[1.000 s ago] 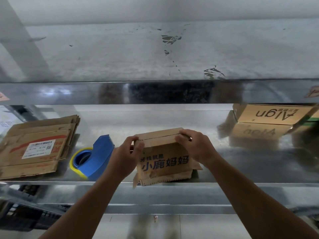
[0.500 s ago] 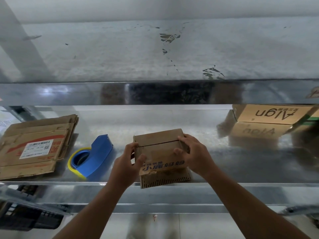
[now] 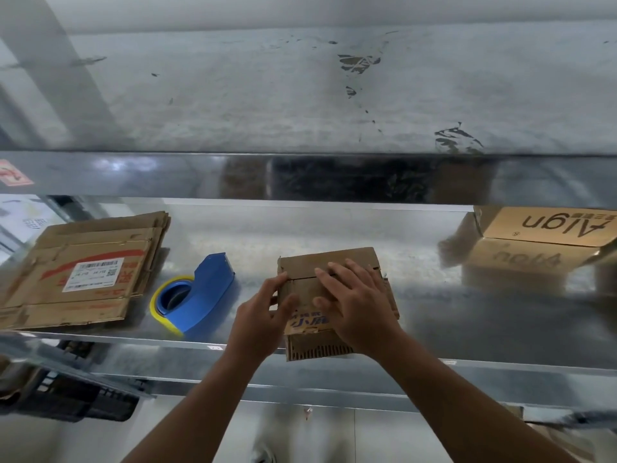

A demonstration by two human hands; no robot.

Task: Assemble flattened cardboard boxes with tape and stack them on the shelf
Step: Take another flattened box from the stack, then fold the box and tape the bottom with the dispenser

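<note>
A small brown cardboard box point(image 3: 334, 262) with blue printed characters rests near the front edge of the metal shelf point(image 3: 334, 225), its two top flaps folded shut. My left hand point(image 3: 263, 315) grips its left side, thumb on top. Spread flat, my right hand point(image 3: 357, 305) presses down on the flaps. A blue tape dispenser point(image 3: 200, 292) with yellowish tape lies to the left of the box. Further left is a stack of flattened cardboard boxes point(image 3: 83, 275), the top one bearing a white label.
Two assembled "Algn" boxes point(image 3: 541, 242) are stacked at the shelf's right end. An upper metal shelf point(image 3: 300, 95) overhangs close above. A dark plastic crate point(image 3: 66, 396) sits below on the left.
The box has been tipped so that its closed flaps face up. My right hand slid from the box's right edge onto the flaps and spread flat.
</note>
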